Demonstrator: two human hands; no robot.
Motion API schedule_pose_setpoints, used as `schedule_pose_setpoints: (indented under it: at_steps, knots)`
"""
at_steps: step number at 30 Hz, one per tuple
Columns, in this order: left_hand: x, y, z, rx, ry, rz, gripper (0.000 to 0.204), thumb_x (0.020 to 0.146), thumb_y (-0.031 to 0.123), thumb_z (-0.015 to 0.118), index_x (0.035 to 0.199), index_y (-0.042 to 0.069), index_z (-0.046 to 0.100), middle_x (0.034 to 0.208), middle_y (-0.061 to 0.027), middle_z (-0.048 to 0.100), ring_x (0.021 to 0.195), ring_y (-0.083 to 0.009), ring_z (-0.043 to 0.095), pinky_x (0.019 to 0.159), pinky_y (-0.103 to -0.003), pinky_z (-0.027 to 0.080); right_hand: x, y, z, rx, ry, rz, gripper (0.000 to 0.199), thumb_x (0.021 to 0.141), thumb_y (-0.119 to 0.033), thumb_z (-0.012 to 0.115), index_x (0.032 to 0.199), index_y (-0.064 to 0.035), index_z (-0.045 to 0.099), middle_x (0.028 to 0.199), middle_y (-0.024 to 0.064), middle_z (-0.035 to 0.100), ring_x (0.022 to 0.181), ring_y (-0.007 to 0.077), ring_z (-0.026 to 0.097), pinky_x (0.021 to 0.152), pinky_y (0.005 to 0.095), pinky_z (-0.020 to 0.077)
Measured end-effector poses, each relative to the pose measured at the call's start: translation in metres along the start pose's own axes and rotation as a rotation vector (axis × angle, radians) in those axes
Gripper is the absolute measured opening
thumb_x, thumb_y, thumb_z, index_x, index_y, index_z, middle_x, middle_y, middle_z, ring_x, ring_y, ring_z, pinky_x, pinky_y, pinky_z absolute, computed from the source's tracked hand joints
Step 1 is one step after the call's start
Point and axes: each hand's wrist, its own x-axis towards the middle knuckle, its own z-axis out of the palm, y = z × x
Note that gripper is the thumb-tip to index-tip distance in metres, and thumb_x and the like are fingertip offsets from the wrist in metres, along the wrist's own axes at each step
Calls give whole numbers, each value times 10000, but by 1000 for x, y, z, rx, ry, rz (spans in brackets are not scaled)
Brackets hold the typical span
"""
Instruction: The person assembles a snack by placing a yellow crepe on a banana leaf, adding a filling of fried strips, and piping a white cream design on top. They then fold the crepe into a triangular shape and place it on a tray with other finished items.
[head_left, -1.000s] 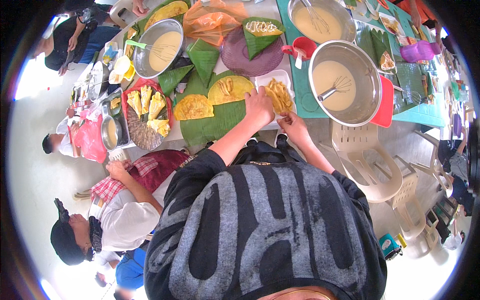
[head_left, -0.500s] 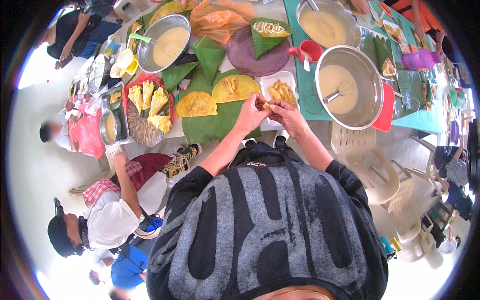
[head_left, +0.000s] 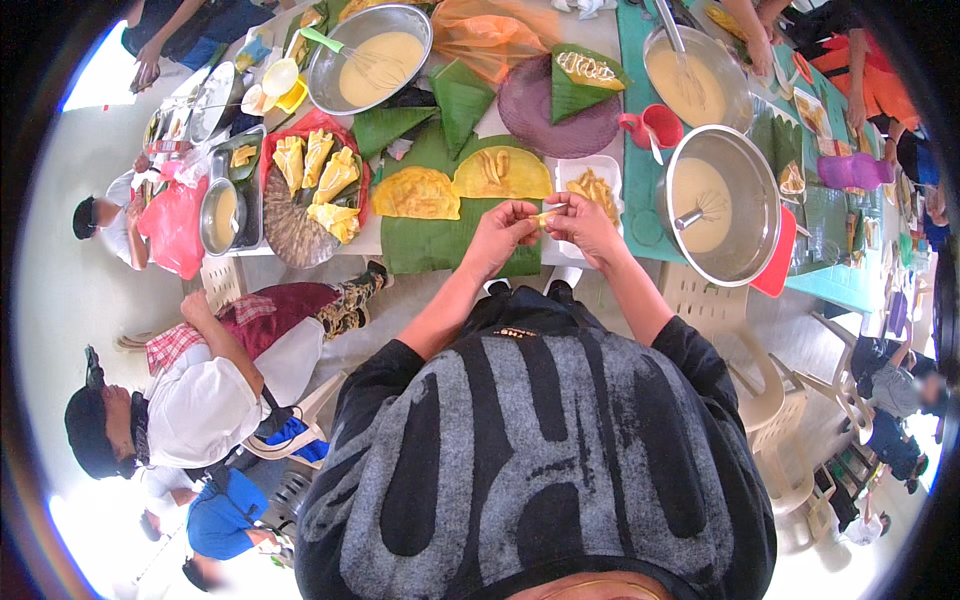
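Holding a yellow strip (head_left: 545, 215), both hands have drawn back from the white tray (head_left: 570, 175).

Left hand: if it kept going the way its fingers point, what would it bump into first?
The left hand points to the right, so it would probably meet the right hand first. Both pinch the same small yellow strip between them. Beyond that lies the white tray, though depth is hard to judge.

The person wears a black short-sleeved shirt (head_left: 540, 470) with a large grey mottled print, forearms bare.
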Motion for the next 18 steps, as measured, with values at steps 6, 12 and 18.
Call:
schedule_pose_setpoints:
  at_steps: [6, 12, 18]
  knots:
    - [7, -12, -1, -171, 252, 31, 291, 833, 24, 605, 1054, 49, 418, 843, -76, 599, 699, -151, 609, 590, -245, 490, 38, 6, 9, -474, 84, -231, 356, 738, -31, 594, 1091, -16, 556, 829, 96, 621, 745, 187, 610, 674, 297, 482]
    - [43, -17, 6, -344, 581, 145, 368, 776, -45, 592, 1018, 53, 333, 803, -114, 567, 638, -174, 597, 503, -254, 475, 74, -20, 34, -1019, 145, -495, 368, 692, -27, 566, 1059, -28, 586, 881, 222, 622, 857, 358, 610, 764, 406, 475]
    - [67, -19, 13, -389, 753, 175, 386, 757, -87, 577, 1008, 55, 321, 794, -125, 541, 589, -187, 590, 453, -269, 483, 105, -25, 35, -1227, 134, -548, 332, 709, -23, 526, 1035, -22, 589, 885, 228, 625, 865, 388, 604, 776, 430, 468]
